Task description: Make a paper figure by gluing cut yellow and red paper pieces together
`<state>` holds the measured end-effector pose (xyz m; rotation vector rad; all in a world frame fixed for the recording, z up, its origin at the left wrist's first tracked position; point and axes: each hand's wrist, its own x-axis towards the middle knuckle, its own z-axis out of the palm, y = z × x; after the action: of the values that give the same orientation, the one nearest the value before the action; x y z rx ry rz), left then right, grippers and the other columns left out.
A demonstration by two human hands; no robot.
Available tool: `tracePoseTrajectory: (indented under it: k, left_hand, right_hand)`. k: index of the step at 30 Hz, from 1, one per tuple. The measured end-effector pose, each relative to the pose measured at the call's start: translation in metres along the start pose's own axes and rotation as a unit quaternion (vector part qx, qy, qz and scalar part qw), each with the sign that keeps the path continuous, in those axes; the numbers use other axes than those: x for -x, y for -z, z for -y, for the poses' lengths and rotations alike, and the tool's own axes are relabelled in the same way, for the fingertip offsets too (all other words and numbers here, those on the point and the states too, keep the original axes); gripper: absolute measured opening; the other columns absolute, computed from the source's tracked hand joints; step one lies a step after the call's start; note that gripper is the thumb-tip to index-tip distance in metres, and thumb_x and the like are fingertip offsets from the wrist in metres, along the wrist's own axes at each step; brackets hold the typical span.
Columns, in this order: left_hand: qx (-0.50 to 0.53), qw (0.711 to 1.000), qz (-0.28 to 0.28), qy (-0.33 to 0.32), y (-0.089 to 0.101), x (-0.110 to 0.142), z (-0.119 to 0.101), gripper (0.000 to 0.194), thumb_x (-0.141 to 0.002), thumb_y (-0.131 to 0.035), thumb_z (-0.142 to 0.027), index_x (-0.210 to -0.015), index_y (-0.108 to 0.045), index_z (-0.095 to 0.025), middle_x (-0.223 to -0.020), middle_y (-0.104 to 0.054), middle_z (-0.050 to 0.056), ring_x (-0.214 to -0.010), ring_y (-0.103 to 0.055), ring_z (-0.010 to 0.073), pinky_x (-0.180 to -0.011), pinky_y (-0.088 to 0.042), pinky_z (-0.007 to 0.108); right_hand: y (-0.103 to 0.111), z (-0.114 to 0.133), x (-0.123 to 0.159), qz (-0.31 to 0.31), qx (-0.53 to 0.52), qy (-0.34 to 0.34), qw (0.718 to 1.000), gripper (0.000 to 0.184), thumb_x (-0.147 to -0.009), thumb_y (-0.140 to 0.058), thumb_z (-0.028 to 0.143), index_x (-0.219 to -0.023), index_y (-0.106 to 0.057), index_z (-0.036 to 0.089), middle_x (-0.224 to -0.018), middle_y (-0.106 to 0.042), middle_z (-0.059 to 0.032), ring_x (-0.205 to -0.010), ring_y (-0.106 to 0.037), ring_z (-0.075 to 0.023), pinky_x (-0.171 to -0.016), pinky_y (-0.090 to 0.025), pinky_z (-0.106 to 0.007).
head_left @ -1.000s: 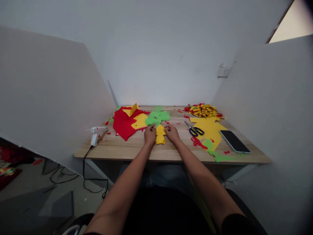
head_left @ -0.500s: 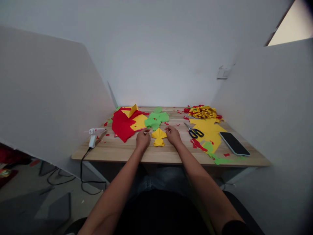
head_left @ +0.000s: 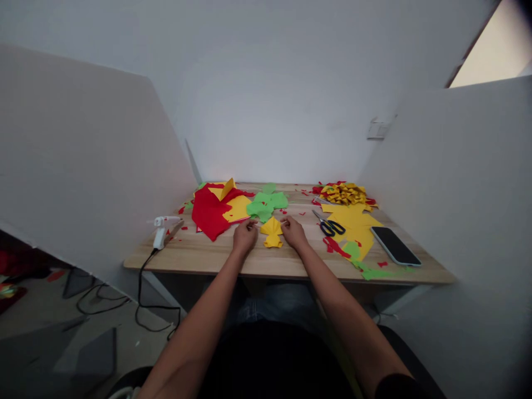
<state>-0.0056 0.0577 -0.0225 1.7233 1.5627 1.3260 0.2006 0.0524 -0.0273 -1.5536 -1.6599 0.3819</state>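
A small folded yellow paper piece [head_left: 272, 231], fanned at the top and narrow in the middle, lies on the wooden table between my hands. My left hand [head_left: 245, 237] is closed at its left, thumb and fingers pinched on a thin pale strand [head_left: 258, 223]. Close to the piece's right upper corner, my right hand [head_left: 293, 231] is closed in a like pinch, with a bit of pale strand at its fingertips. Whether one strand runs from hand to hand is too small to tell. Green cut paper [head_left: 267, 204] lies just beyond the yellow piece.
Red paper [head_left: 211, 210] lies at the left, near a white glue gun [head_left: 160, 233] with a black cord. At the right are scissors [head_left: 330, 224], yellow sheets [head_left: 353, 224], a pile of folded yellow pieces [head_left: 346, 194] and a phone [head_left: 395, 245]. Partition walls flank the table [head_left: 233, 265].
My left hand has shifted slightly to the right, nearer the yellow piece, and its fingers have turned inward. The view has shifted a little. My right hand stays almost where it was.
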Motion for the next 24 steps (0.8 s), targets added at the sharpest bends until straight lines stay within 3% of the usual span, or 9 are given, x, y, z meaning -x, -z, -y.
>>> tracePoseTrajectory:
  k: [5,10,13,19,22,24]
  left_hand:
    - [0.065,0.998,-0.025,0.006,0.002,-0.001,0.000,0.025,-0.079,-0.049,-0.020,-0.096,-0.067,-0.016,-0.078,-0.070,0.004,-0.074,-0.064,0.0172,-0.070,-0.049,0.026]
    - [0.091,0.996,0.011,0.024,0.003,0.002,-0.003,0.024,-0.077,-0.051,-0.024,-0.094,-0.066,-0.017,-0.051,-0.056,-0.004,-0.045,-0.050,0.0128,-0.048,-0.038,0.022]
    - [0.087,0.995,0.029,0.029,0.004,0.004,-0.007,0.023,-0.077,-0.051,-0.026,-0.093,-0.066,-0.017,-0.047,-0.053,-0.005,-0.041,-0.047,0.0128,-0.046,-0.034,0.023]
    - [0.019,0.998,0.054,0.004,0.010,0.014,-0.018,0.021,-0.077,-0.051,-0.021,-0.091,-0.066,-0.021,-0.054,-0.060,-0.002,-0.053,-0.056,0.0174,-0.055,-0.037,0.026]
    - [-0.036,0.998,0.049,-0.016,0.012,0.034,-0.027,0.022,-0.078,-0.057,-0.024,-0.097,-0.067,-0.024,-0.070,-0.069,0.004,-0.071,-0.062,0.0227,-0.067,-0.040,0.030]
    - [-0.061,0.996,0.051,-0.030,0.009,0.050,-0.033,0.027,-0.079,-0.060,-0.027,-0.105,-0.066,-0.025,-0.081,-0.072,0.007,-0.084,-0.063,0.0262,-0.076,-0.041,0.033]
  right_hand:
    - [-0.002,-0.005,-0.003,-0.041,-0.004,-0.003,0.999,0.025,-0.095,-0.059,0.035,-0.109,-0.063,0.015,-0.107,-0.066,-0.0061,-0.093,-0.065,-0.0193,-0.083,-0.054,-0.040]
    - [-0.003,-0.006,-0.004,-0.064,-0.007,0.006,0.998,0.025,-0.095,-0.059,0.035,-0.111,-0.063,0.015,-0.109,-0.066,-0.0064,-0.093,-0.065,-0.0192,-0.082,-0.055,-0.040]
    - [0.000,-0.001,-0.002,-0.080,-0.005,0.013,0.997,0.023,-0.095,-0.058,0.035,-0.103,-0.064,0.015,-0.101,-0.066,-0.0049,-0.089,-0.065,-0.0180,-0.080,-0.053,-0.038]
    - [0.010,0.015,0.019,-0.072,0.002,0.036,0.997,0.031,-0.097,-0.042,0.038,-0.088,-0.065,0.019,-0.078,-0.066,-0.0017,-0.074,-0.059,-0.0173,-0.068,-0.043,-0.027]
    - [0.009,0.021,0.039,-0.042,0.012,0.043,0.998,0.022,-0.090,-0.053,0.038,-0.094,-0.066,0.020,-0.081,-0.067,-0.0029,-0.078,-0.059,-0.0198,-0.073,-0.041,-0.029]
    - [0.007,0.025,0.050,-0.025,0.019,0.044,0.999,0.029,-0.083,-0.064,0.037,-0.106,-0.066,0.020,-0.089,-0.069,-0.0063,-0.088,-0.059,-0.0240,-0.081,-0.040,-0.033]
